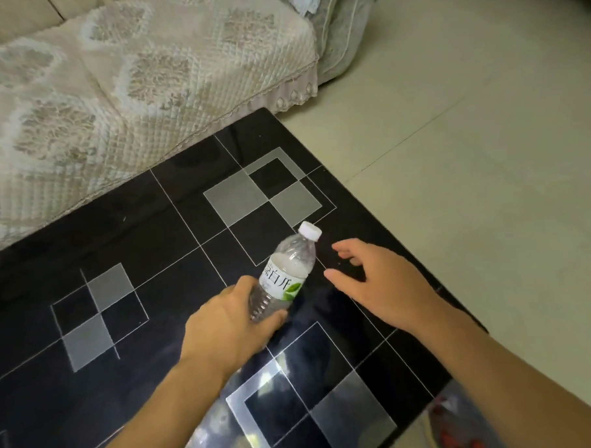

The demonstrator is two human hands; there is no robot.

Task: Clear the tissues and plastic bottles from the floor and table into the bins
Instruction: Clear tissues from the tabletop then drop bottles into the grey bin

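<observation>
One capped plastic water bottle (apparently near-empty) tilts over the black glass table, gripped by the left hand; the right hand hovers beside it, fingers relaxed.

Home living room, as far as I can see from the head camera. Sofa with a quilted, lace-edged cream cover sits just behind a low black glass bench printed with grey squares. Pale tiled floor. Grey cushion at the sofa's end.
</observation>
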